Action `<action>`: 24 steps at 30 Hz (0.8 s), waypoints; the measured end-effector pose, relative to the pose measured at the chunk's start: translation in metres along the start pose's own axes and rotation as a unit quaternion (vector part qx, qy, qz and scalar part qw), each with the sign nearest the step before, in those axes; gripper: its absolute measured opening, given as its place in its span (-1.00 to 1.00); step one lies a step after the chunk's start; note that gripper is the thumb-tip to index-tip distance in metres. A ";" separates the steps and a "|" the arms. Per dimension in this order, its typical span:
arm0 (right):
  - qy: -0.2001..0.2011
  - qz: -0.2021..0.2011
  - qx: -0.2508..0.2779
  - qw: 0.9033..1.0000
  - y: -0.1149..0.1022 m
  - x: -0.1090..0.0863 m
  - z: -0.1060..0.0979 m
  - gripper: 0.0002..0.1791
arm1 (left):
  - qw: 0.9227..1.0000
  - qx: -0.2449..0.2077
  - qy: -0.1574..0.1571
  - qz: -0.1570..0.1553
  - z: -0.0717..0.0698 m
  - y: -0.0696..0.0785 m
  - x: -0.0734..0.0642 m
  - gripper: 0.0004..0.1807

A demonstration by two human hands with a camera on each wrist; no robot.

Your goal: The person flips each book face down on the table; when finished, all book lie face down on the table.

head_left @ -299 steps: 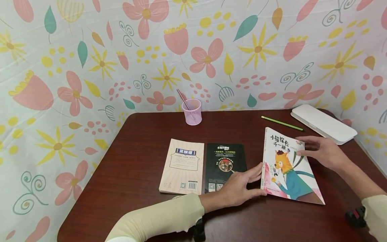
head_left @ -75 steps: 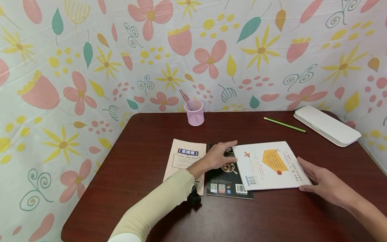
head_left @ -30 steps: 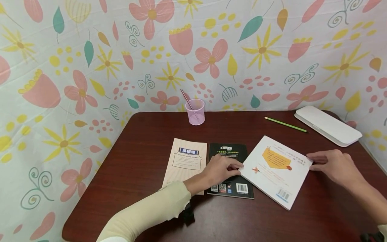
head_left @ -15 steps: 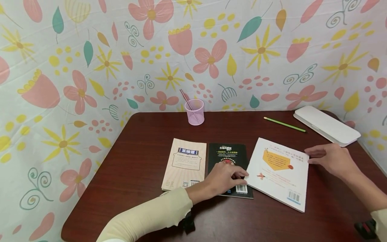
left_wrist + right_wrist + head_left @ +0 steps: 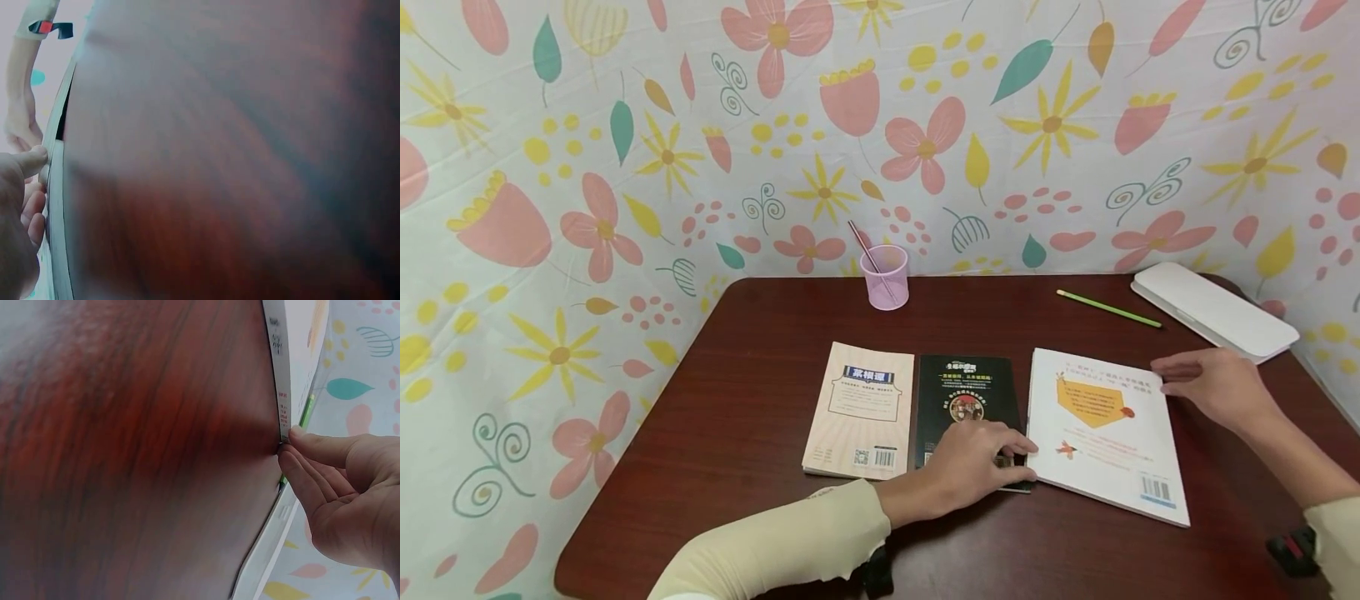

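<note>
A white-backed book (image 5: pixel 1105 458), back cover up with a yellow panel, lies at the right of a row of books. My left hand (image 5: pixel 973 467) reaches over the lower part of a black book (image 5: pixel 936 392) and pinches the white book's lower left corner. At the upper right corner my right hand (image 5: pixel 1217 387) holds the same book; in the right wrist view its thumb and fingers (image 5: pixel 306 475) meet at the end of the spine (image 5: pixel 281 381). A beige book (image 5: pixel 861 437) lies left of the black one. The left wrist view is mostly blurred tabletop.
A pink mesh pen cup (image 5: pixel 885 279) with a striped stick stands at the back of the dark wooden table (image 5: pixel 760 358). A green pencil (image 5: pixel 1108 308) and a white case (image 5: pixel 1213 310) lie at the back right. A flowered cloth (image 5: pixel 917 150) hangs behind.
Since ten seconds ago the white book has been turned from its cat cover to its back. Over the last second both hands have rotated it nearly straight beside the black book.
</note>
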State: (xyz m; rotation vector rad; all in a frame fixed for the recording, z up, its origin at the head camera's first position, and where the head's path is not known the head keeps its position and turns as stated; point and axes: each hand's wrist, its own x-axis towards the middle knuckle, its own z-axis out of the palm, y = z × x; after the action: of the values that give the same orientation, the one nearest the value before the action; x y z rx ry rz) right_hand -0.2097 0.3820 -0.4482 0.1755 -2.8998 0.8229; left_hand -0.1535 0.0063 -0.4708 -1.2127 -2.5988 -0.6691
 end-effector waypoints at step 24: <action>0.026 0.025 0.006 0.999 -0.016 0.013 0.015 -0.64 | 0.998 0.066 0.006 0.009 0.015 0.015 0.000 -0.57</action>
State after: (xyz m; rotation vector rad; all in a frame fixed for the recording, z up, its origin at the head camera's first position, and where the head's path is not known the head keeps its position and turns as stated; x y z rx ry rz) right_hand -0.2219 0.3597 -0.4506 0.0831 -2.8627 0.8396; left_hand -0.1419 0.0217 -0.4792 -1.1852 -2.5736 -0.4923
